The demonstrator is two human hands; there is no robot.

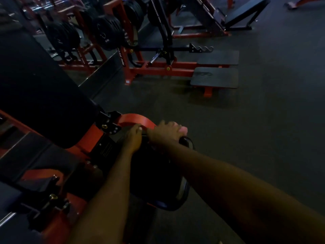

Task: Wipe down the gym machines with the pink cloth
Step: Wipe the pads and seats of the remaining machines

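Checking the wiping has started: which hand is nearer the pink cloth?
Right. The right hand grips the pink cloth, which is bunched under its fingertips. The left hand rests apart from it, further left, by the red curved metal frame.

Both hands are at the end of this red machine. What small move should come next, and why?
Probably draw the right hand and its pink cloth back along the black pad: the cloth sits at the pad's far edge, while the left hand rests by the red frame.
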